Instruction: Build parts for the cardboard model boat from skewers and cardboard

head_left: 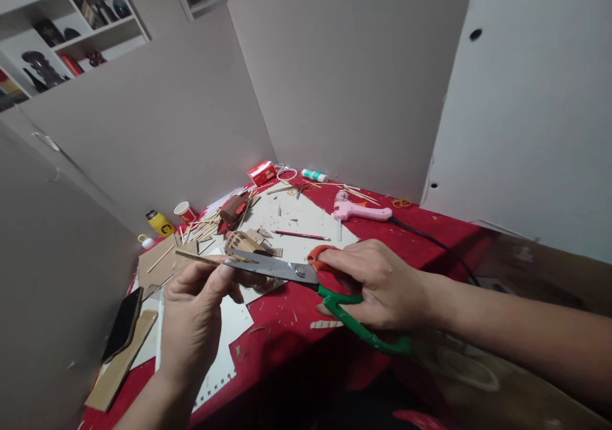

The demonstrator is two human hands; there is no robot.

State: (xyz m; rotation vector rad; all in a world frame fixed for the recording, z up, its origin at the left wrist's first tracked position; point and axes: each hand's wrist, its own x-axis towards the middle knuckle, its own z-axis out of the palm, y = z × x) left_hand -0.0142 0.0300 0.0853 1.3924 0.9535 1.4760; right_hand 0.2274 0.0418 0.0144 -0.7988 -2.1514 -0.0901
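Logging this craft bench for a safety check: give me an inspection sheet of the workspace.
Surface: red table cloth, white paper sheet on it.
Job's things: thin wooden stick; scissors, orange and green handles.
Clutter: stick offcuts, pink glue gun, pencil, phone, cardboard, paper cup.
Hands: left hand pinches the stick; right hand grips the scissors.
Cables: glue gun cord.
Surroundings: white walls, shelf.

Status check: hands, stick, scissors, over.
Left hand pinches stick. Right hand holds scissors, blades at the stick. Table cluttered, nothing blocking.
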